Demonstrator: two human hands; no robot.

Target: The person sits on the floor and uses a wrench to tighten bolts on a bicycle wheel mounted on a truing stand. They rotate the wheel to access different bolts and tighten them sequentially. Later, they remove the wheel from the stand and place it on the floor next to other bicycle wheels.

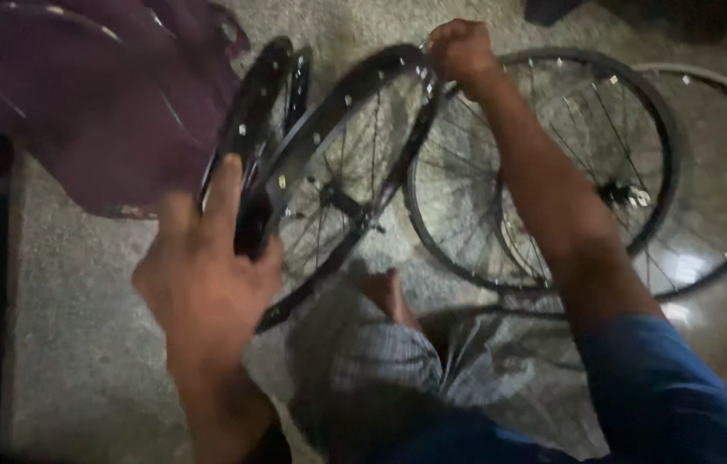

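Head view showed the person's left hand (pixel 200 275) wrapped around the near edge of a black bicycle rim (pixel 252 146), fingers curled over it and thumb raised alongside, while the right hand (pixel 460 50) was closed in a fist on the top edge of a second spoked wheel (pixel 351 172) tilted up off the concrete floor (pixel 80 344). The two rims stood nearly upright and close together, leaning toward the left, in what appeared to be the sorting or separating of wheels from a loose pile. Judging from the grips, the step in hand looked like lifting the pair clear, and any next move would call for keeping both rims steady so that the spokes did not snag one another. To the right, two more spoked wheels (pixel 587 155) lay flat and overlapping on the floor, the outer one (pixel 724 172) reaching almost to the right edge of the frame, leaving little free ground on that side. A purple cloth (pixel 97 103) hung over the upper left, just beside the left-hand rim, crowding that corner. The person's foot (pixel 389 296) and a grey checked garment (pixel 363 361) sat directly below the raised wheels, with a blue sleeve (pixel 673 395) at lower right. The widest bare stretch of floor lay at lower left, beside a dark edge.
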